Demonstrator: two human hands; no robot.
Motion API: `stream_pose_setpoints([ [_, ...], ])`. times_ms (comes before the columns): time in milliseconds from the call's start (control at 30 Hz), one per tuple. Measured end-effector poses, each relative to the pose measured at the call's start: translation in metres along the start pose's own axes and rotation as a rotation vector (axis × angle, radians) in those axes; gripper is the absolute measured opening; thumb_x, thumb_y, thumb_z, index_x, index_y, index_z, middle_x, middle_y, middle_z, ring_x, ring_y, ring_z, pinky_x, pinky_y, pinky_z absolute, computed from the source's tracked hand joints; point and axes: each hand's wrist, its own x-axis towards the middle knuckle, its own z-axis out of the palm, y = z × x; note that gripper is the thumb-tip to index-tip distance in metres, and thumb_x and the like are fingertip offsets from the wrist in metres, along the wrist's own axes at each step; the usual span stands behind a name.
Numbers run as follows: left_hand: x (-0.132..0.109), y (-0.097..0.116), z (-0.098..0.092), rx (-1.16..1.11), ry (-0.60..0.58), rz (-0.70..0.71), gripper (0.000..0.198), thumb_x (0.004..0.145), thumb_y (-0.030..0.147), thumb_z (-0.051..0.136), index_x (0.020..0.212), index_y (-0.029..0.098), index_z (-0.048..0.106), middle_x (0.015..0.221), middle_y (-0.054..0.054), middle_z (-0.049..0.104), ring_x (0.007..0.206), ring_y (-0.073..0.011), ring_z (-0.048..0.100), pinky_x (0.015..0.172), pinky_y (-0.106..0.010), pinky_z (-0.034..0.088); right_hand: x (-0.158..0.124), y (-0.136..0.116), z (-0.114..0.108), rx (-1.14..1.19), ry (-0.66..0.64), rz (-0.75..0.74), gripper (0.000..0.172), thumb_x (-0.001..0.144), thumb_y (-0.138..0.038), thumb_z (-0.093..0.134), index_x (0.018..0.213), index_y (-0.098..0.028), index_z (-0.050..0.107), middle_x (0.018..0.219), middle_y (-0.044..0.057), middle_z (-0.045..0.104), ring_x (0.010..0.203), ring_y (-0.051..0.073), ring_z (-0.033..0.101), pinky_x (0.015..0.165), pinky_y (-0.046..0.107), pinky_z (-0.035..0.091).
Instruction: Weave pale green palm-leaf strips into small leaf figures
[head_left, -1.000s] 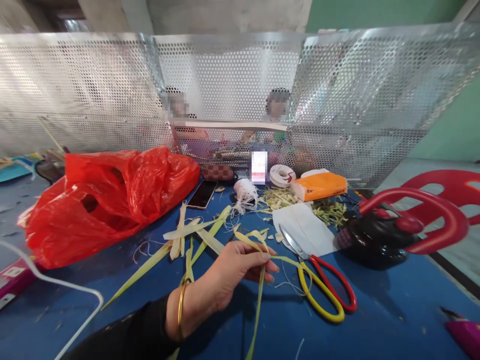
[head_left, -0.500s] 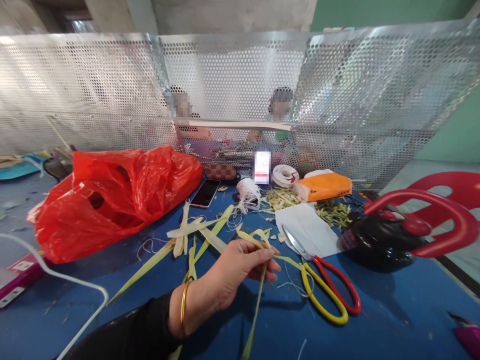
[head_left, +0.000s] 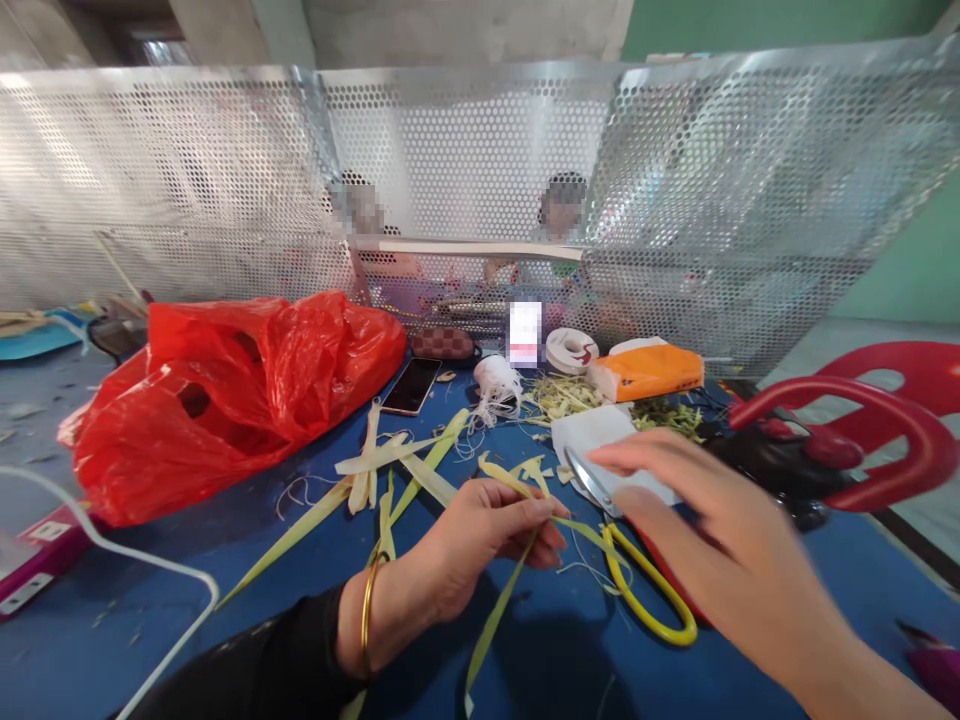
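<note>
My left hand point(head_left: 487, 535), with a gold bangle at its wrist, is closed in a pinch on thin yellow-green leaf strips point(head_left: 499, 625). One strip hangs down below the fingers, and others cross above the thumb. My right hand point(head_left: 720, 535), slightly blurred, is over the scissors point(head_left: 652, 590), fingers stretched out and thumb apart, holding nothing. It hides the red handle for the most part; the yellow handle and the blades show. Fine white threads point(head_left: 592, 570) lie between the two hands. Left of my left hand, several longer leaf strips point(head_left: 300, 530) lie crossed on the blue table.
A red plastic bag point(head_left: 240, 400) bulges at the left, beside a white cable point(head_left: 172, 572). Behind stand a phone point(head_left: 412, 386), a thread bundle point(head_left: 498, 385), a ribbon roll point(head_left: 572, 351) and an orange packet point(head_left: 649, 372). A black pot with a red handle point(head_left: 900, 430) is at the right.
My right hand has come in from the right and is now above the scissors. My left hand keeps its pinch; the hanging strip's lower end has swung left.
</note>
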Motion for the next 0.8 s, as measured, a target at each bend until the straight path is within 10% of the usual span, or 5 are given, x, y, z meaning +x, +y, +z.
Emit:
stream_pose_setpoints([
  [133,0.000,-0.001,0.002,0.032,0.003,-0.009,0.030,0.067,0.038,0.075,0.075,0.010,0.071,0.062,-0.003,0.065,0.052,-0.0105,0.061,0.058,-0.022,0.049,0.025,-0.001,0.027,0.414,-0.373,0.265,0.028,0.088,-0.041,0.054,0.077,-0.019,0.068,0.081,0.003,0.064,0.081,0.020,0.060,0.073,0.030,0.046],
  [267,0.003,-0.005,0.003,0.044,-0.004,-0.042,0.027,0.067,0.037,0.074,0.072,0.010,0.068,0.061,-0.003,0.066,0.051,-0.0108,0.061,0.058,-0.023,0.050,0.021,0.001,0.045,0.789,-0.294,0.481,0.015,0.077,-0.032,0.066,0.072,-0.018,0.062,0.067,-0.002,0.058,0.066,0.014,0.053,0.064,0.026,0.042],
  [533,0.003,-0.004,0.003,0.089,-0.028,-0.027,0.024,0.069,0.034,0.073,0.063,0.011,0.066,0.059,-0.003,0.066,0.053,-0.0110,0.061,0.061,-0.023,0.049,0.015,0.002,0.056,0.705,-0.164,0.483,0.026,0.077,-0.035,0.063,0.061,-0.019,0.051,0.057,-0.004,0.048,0.056,0.013,0.045,0.054,0.026,0.037],
  [800,0.005,-0.002,-0.004,-0.010,0.038,-0.021,0.039,0.077,0.048,0.064,0.078,0.010,0.070,0.071,-0.007,0.070,0.059,-0.0120,0.064,0.062,-0.023,0.047,0.026,0.017,0.033,0.562,-0.505,0.337,0.039,0.091,-0.053,0.045,0.077,-0.019,0.060,0.072,0.002,0.060,0.068,0.016,0.058,0.065,0.028,0.047],
])
